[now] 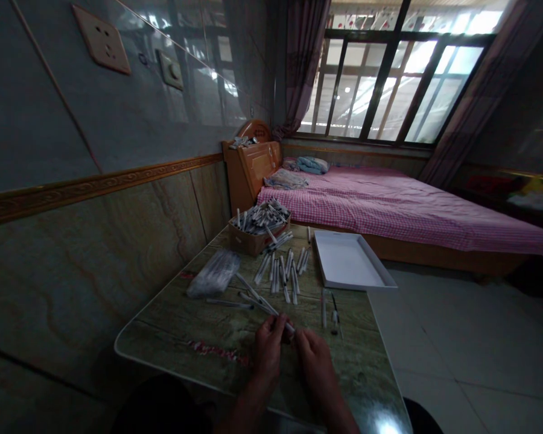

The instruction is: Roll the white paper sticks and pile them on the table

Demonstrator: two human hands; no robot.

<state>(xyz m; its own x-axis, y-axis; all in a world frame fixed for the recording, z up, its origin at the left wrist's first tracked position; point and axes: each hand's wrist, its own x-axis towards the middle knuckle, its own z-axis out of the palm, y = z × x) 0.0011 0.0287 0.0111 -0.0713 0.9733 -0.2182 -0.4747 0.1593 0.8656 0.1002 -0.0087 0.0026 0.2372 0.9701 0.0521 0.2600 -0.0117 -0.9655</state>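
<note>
My left hand point(268, 345) is closed around a slim pale pen point(289, 327) above the near part of the table. Beside it, my right hand point(313, 355) pinches at the pen's near end; its fingertips are partly hidden. Just beyond my left hand, a few long pens point(253, 293) point toward it. Several clear-white pens point(278, 274) lie in loose rows farther back. To the right rest a pen point(324, 308) and a thin dark-tipped piece point(335, 319).
A cardboard box point(248, 242) full of pens stands at the back left, with a plastic bag point(215, 274) before it. A white tray point(353, 262) overhangs the right edge of the green table point(163, 325). Behind is a bed point(389, 199); a tiled wall point(140, 259) runs along the left.
</note>
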